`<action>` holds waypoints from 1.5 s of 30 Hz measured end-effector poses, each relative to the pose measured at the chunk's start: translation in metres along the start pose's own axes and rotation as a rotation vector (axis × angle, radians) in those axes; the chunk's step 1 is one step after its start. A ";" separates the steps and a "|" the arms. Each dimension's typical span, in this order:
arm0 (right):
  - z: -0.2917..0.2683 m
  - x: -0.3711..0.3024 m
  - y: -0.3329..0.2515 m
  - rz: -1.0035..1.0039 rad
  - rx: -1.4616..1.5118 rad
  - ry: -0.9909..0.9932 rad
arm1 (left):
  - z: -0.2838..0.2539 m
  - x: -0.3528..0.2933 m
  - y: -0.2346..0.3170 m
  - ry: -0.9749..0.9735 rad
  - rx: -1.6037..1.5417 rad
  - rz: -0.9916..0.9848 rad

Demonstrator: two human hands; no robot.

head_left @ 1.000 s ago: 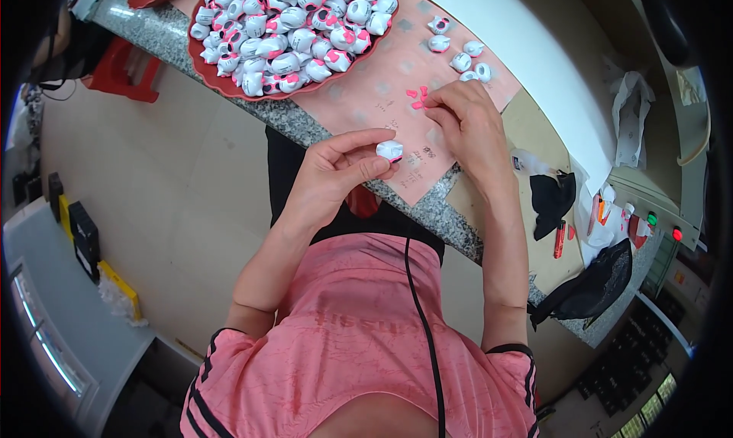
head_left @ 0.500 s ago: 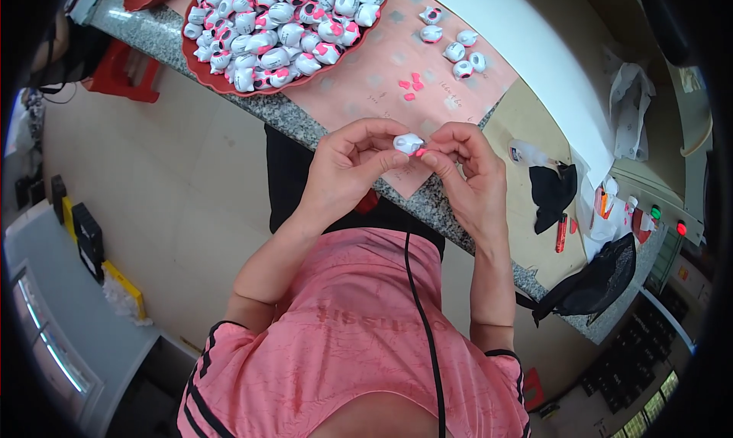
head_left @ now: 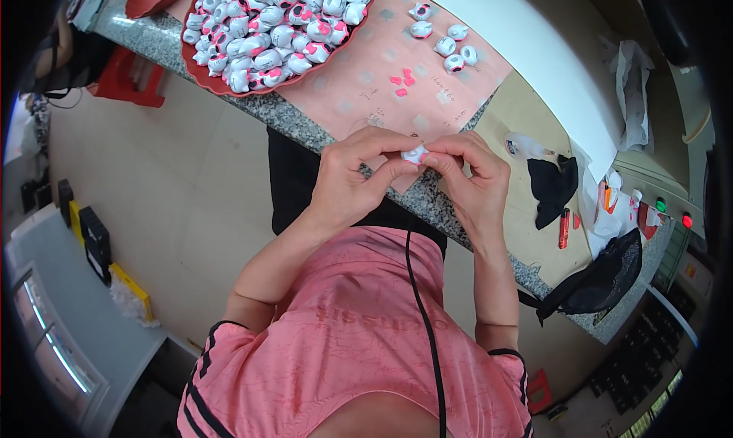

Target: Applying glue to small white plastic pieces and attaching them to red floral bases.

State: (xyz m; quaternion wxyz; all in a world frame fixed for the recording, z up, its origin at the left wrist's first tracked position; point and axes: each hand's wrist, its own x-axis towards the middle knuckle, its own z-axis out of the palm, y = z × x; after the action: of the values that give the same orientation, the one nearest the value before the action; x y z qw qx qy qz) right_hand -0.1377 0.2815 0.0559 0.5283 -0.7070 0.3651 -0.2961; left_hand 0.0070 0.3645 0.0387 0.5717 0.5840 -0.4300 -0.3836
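Observation:
Over the table's near edge, my left hand (head_left: 353,177) pinches a small white cat-head-shaped piece (head_left: 413,155) between thumb and fingertips. From the other side my right hand (head_left: 475,180) closes in, its thumb and forefinger against the same piece with a bit of pink (head_left: 423,158) under the tip. Fingers hide much of both. Beyond my hands, a few loose pink pieces (head_left: 402,92) lie on a pink paper sheet (head_left: 347,102). Farther off sit several white cat-head pieces (head_left: 445,46).
A red scalloped tray (head_left: 195,73) heaped with white-and-pink pieces stands at the far left. On the right are a clear bottle (head_left: 525,145), black cloth (head_left: 551,190), a red tube (head_left: 563,229) and a black mesh bag (head_left: 595,274). A red stool (head_left: 130,78) stands beside the table.
My fingertips have come together, and the pink bit in my right hand now presses against the white piece, which has turned and shifted slightly right. The view has shifted a little.

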 end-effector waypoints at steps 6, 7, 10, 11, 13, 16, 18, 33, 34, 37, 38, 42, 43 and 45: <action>0.008 -0.003 0.008 -0.170 -0.014 0.090 | -0.003 0.002 0.001 0.013 0.097 0.144; 0.009 -0.003 0.008 -0.176 -0.009 0.091 | -0.003 0.002 0.001 0.014 0.111 0.164; 0.011 -0.003 0.010 -0.198 0.008 0.094 | -0.005 0.001 0.002 0.012 0.132 0.165; 0.011 -0.005 0.010 -0.181 0.004 0.091 | -0.006 0.000 0.003 0.012 0.144 0.165; 0.013 -0.005 0.009 -0.158 0.004 0.091 | -0.009 0.000 0.002 -0.003 0.163 0.182; 0.015 -0.004 0.003 -0.105 0.011 0.065 | -0.014 0.002 0.006 -0.026 0.199 0.204; 0.015 -0.004 -0.002 -0.080 0.015 0.050 | -0.016 0.007 0.019 0.014 0.222 0.188; -0.058 -0.041 0.034 -0.088 -0.219 0.759 | -0.063 0.121 0.039 0.700 1.050 0.780; -0.059 -0.033 0.030 -0.022 -0.284 0.704 | -0.046 0.112 0.037 0.527 0.902 0.705; -0.068 -0.022 0.036 0.059 -0.424 0.548 | 0.001 0.104 0.012 0.190 0.736 0.451; -0.072 -0.021 0.040 0.070 -0.485 0.449 | 0.008 0.106 0.006 0.186 0.736 0.453; -0.068 -0.022 0.043 0.048 -0.228 0.434 | 0.018 0.124 -0.016 0.200 0.860 0.387; -0.065 -0.023 0.042 0.032 -0.071 0.473 | 0.018 0.125 -0.017 0.187 0.855 0.389; -0.061 -0.027 0.035 0.003 0.010 0.448 | 0.015 0.124 -0.020 0.164 0.844 0.391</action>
State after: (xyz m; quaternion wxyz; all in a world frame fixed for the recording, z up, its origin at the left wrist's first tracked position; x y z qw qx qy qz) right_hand -0.2090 0.2658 0.0373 0.4379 -0.6203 0.4732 -0.4467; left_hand 0.0356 0.2420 0.0235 0.3778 0.7018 -0.6038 -0.0130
